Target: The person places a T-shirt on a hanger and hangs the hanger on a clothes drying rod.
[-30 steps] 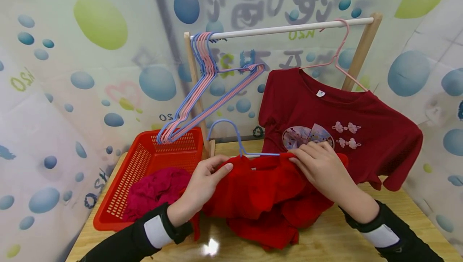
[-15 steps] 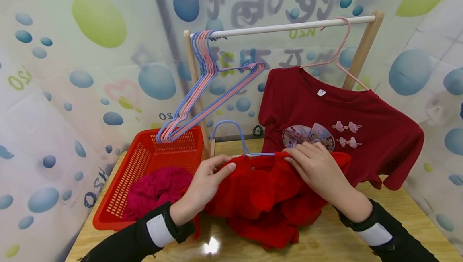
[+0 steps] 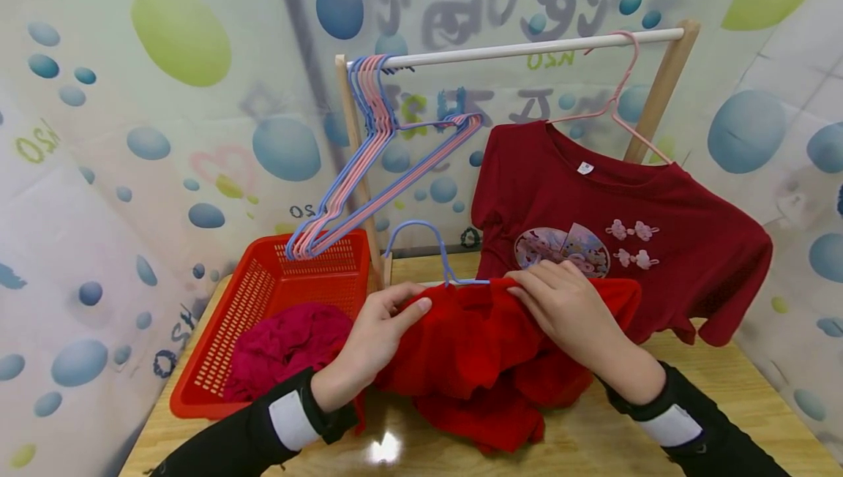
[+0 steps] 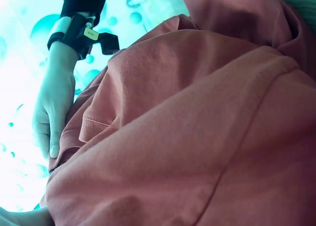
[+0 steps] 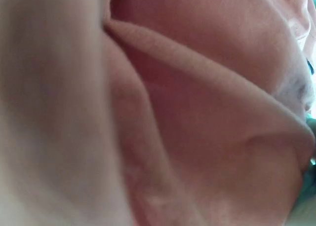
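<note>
Between my hands hangs a bunched red garment, its lower folds lying on the table. A blue clothes hanger sits at its neckline, with the hook up and the ends hidden under the cloth. My left hand pinches the garment's left shoulder, thumb in front. At the right side, my right hand grips the garment's top edge over the hanger arm, fingers on top. Red cloth fills most of the left wrist view, with the right hand at its far edge. Close, partly blurred cloth covers the right wrist view.
A red plastic basket with a crumpled magenta garment stands at left. Behind is a rack with a white rail. Several blue and pink hangers and a dark red T-shirt hang from it. The table is wooden.
My right hand has slid left and slightly down along the garment's top edge, exposing more red cloth to its right. The hanger and left hand have shifted slightly right.
</note>
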Demonstrator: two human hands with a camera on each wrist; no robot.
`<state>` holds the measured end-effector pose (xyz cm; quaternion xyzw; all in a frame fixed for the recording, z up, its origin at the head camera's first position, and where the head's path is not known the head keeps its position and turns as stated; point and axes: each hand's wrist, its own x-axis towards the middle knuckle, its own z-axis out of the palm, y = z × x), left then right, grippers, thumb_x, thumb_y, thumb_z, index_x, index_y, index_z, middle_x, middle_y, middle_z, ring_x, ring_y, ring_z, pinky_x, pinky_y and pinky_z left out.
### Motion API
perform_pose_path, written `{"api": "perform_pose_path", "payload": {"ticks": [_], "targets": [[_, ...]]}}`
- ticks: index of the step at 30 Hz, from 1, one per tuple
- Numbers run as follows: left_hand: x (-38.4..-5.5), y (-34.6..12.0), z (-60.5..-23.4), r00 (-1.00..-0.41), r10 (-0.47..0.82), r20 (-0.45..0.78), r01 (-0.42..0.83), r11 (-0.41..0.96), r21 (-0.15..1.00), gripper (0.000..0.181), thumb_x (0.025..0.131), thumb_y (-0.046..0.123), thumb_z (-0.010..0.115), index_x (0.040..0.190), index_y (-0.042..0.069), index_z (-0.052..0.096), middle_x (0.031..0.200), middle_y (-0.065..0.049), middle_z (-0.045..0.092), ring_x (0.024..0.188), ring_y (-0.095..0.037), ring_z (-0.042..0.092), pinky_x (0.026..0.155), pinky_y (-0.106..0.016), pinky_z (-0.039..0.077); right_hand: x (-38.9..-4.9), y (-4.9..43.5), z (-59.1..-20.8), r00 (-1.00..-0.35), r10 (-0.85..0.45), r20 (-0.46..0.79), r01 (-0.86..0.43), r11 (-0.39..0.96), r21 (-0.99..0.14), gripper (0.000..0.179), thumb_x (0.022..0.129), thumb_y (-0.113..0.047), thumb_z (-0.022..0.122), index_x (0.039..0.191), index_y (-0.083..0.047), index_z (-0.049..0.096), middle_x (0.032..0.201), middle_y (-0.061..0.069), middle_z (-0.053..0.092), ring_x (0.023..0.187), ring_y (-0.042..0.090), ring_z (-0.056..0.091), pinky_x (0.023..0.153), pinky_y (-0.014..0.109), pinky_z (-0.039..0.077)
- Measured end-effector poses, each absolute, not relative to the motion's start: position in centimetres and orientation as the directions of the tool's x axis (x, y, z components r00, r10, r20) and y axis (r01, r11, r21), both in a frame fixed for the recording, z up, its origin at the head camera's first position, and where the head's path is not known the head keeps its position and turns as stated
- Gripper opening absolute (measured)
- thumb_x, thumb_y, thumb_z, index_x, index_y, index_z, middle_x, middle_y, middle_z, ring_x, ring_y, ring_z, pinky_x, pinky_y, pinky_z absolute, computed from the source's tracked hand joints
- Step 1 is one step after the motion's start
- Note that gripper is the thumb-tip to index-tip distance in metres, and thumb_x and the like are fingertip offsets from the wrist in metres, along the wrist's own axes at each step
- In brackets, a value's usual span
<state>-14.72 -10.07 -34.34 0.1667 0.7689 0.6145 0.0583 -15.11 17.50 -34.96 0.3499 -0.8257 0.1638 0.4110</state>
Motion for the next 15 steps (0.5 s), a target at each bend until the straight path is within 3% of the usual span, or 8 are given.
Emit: {"api": "perform_pose_path", "payload": {"ticks": [15], "targets": [[-14.46,-9.81,-34.32,-0.943,0.312,0.112,0.177,0.185,0.967,0.025,0.099,0.01,0.064,0.118,-0.003,0.074,0.108,-0.013,0.071,0.094,-0.013,0.056,0.083,-0.029,0.047,-14.9,16.5,-34.89,-0.422,-0.446,0.789,-0.705,0.709,0.024,0.048,0.11,-0.037,0.04,0.099,-0.005,0.074,0.083,0.005,0.071,0.073,0.019,0.056,0.064,0.033,0.038]]}}
